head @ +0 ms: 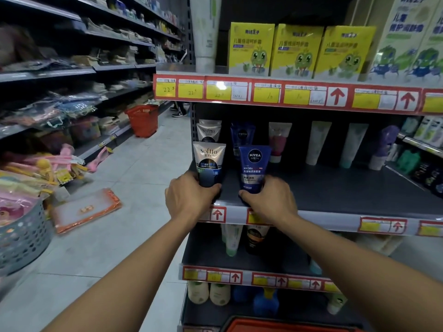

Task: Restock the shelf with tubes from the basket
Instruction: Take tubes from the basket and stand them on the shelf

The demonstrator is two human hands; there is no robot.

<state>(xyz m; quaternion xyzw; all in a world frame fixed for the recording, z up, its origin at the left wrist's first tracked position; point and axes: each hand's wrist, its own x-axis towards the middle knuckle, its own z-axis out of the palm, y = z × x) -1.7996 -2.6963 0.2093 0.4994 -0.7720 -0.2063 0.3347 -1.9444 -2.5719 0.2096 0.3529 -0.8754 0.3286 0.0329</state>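
My left hand (pixel 189 196) grips the base of a beige and dark Softto tube (pixel 209 161) standing upright at the front left of the dark middle shelf (pixel 335 192). My right hand (pixel 271 200) grips the base of a blue Nivea Men tube (pixel 254 165) standing just to its right. Behind them stand another Softto tube (pixel 208 130) and another blue Nivea tube (pixel 242 135). The red basket (pixel 287 327) shows only its rim at the bottom edge; its contents are hidden.
Further right on the same shelf stand a pink tube (pixel 278 141), two pale tubes (pixel 318 142) and a purple one (pixel 383 147). Yellow boxes (pixel 297 50) fill the shelf above. Another red basket (pixel 143 120) stands down the aisle, and a grey bin (pixel 21 238) at left.
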